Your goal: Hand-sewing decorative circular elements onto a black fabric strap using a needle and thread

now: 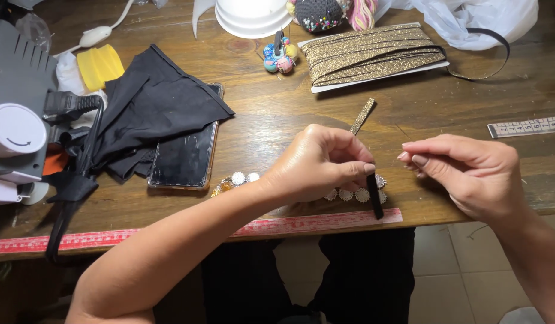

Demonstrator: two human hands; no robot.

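Nearest, the left hand [316, 162] pinches a short gold-and-black ribbon strip [362, 117] pointing toward one o'clock over a rhinestone trim [355, 194], while at three o'clock the right hand [463, 171] holds pinched fingertips [409, 155], seemingly on thread; joining looks unfinished.

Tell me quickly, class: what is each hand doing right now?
Left hand: closed, pinching a short gold and black ribbon strip between thumb and fingers.
Right hand: fingertips pinched together beside the strip; whether it holds anything cannot be told.
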